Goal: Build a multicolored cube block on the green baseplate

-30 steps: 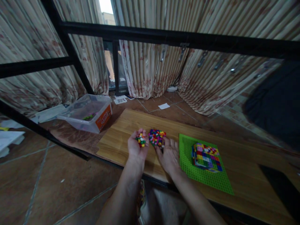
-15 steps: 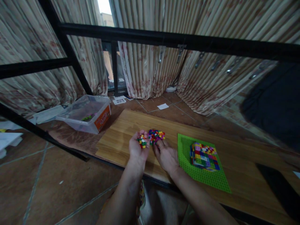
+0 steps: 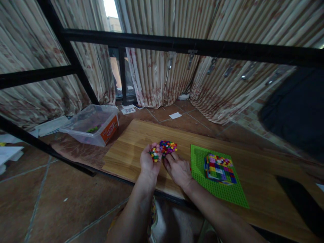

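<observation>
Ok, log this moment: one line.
left hand: cupping small multicoloured plastic bricks; right hand: at multicoloured brick pile; green studded baseplate: bears multicoloured brick block

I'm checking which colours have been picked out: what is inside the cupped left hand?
The left hand holds small bricks; white, green, yellow and red ones show. Any lying underneath, and the palm below, are covered, so the full count cannot be told.

The room sat dim, and there came the daylight, pouring through the window [image 3: 110,9] between the curtains [image 3: 154,77], blown out white! Glints sparked off metal clips [image 3: 243,77], the dark shape [image 3: 293,111] at right swallowed detail, loose bricks [image 3: 168,146] looked soft, edges stretched wide.
</observation>
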A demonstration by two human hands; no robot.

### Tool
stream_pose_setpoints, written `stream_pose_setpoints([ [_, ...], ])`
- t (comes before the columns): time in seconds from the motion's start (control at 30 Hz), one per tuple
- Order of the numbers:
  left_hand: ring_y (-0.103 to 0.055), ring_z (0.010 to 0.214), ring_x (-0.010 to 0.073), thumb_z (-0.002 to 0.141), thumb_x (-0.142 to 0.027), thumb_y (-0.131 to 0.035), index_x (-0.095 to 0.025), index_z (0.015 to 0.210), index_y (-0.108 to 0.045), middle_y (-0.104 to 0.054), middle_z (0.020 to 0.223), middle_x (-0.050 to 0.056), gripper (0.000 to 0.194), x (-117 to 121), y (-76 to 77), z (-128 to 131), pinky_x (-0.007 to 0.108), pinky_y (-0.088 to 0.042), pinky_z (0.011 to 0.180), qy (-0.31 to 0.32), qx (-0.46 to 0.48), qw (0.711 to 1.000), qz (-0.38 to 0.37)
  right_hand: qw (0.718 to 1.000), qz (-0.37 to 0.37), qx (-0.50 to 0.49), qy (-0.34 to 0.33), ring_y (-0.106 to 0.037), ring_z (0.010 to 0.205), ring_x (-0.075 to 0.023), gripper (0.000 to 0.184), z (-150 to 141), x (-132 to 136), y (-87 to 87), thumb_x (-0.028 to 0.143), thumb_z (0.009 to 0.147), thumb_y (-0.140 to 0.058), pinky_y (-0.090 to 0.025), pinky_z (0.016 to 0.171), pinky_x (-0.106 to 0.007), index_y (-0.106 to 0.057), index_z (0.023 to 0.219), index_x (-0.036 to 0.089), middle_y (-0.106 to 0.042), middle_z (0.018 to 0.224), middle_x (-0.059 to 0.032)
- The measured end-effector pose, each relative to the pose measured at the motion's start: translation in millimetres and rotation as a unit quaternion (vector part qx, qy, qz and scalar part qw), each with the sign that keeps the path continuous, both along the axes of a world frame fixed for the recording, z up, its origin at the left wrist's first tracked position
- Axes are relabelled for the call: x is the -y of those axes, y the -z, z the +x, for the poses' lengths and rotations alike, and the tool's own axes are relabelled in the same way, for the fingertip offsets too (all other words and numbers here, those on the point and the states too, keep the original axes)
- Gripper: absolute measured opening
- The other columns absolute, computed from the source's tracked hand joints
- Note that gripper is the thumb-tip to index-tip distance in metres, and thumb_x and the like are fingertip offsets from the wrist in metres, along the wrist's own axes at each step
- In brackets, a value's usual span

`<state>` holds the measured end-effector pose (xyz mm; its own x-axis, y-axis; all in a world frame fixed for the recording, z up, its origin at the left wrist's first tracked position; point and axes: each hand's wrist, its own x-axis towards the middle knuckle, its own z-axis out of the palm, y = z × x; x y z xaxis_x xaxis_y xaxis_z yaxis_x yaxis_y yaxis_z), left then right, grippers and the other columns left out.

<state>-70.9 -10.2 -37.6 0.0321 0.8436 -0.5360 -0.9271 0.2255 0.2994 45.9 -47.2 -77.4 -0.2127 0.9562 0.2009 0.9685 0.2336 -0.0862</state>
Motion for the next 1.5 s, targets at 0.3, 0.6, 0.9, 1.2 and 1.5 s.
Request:
stream_pose_setpoints([
  [0.3,-0.053,0.046,0.0066,0.084,-0.006,-0.042,-0.009,0.069,-0.059,-0.057,0.057,0.003,0.023,0,2.4,0,0.013,-0.042,0.041,0.001,-0.017,1.0,-0.006,0.997,0.044,-0.056,0.02,-0.064,0.08,-0.0151,0.027,4,-5,6.8,0.031,0.097,-0.038,-0.042,0.065,-0.024,-0.063,0.093,0.021,-0.065,0.096,-0.0043],
  [0.6,-0.052,0.046,0.0059,0.085,-0.007,-0.041,-0.009,0.069,-0.059,-0.058,0.058,0.004,0.025,0,1.0,3,0.013,-0.043,0.041,0.015,-0.025,0.999,-0.015,0.999,-0.003,-0.009,0.043,-0.064,0.085,-0.0202,0.023,1,-10,-0.5,0.034,0.095,-0.04,-0.042,0.058,-0.027,-0.059,0.1,0.023,-0.063,0.104,-0.0071],
  [0.9,-0.053,0.046,0.0064,0.084,-0.008,-0.044,-0.009,0.071,-0.059,-0.058,0.06,0.003,0.02,0,3.3,3,0.013,-0.041,0.039,0.01,-0.035,0.999,-0.009,0.998,-0.007,-0.002,0.065,-0.063,0.09,-0.0223,0.024,-4,-7,4.3,0.032,0.096,-0.039,-0.044,0.062,-0.028,-0.06,0.098,0.021,-0.064,0.102,-0.0089],
  [1.2,-0.052,0.045,0.0063,0.086,-0.009,-0.043,-0.009,0.07,-0.06,-0.058,0.059,0.004,0.023,1,2.6,5,0.013,-0.041,0.038,0.012,-0.039,0.999,-0.013,0.998,-0.014,-0.01,0.067,-0.065,0.083,-0.0205,0.023,-3,-7,-1.7,0.03,0.095,-0.039,-0.041,0.063,-0.027,-0.06,0.093,0.018,-0.068,0.091,-0.0083],
  [1.5,-0.053,0.046,0.0069,0.086,-0.01,-0.043,-0.009,0.07,-0.059,-0.058,0.06,0.004,0.023,1,2.8,5,0.013,-0.041,0.039,0.008,-0.048,0.999,-0.014,0.997,-0.002,-0.05,0.056,-0.064,0.086,-0.0194,0.018,0,-6,2.2,0.034,0.093,-0.046,-0.04,0.066,-0.026,-0.058,0.091,0.02,-0.067,0.093,-0.006],
])
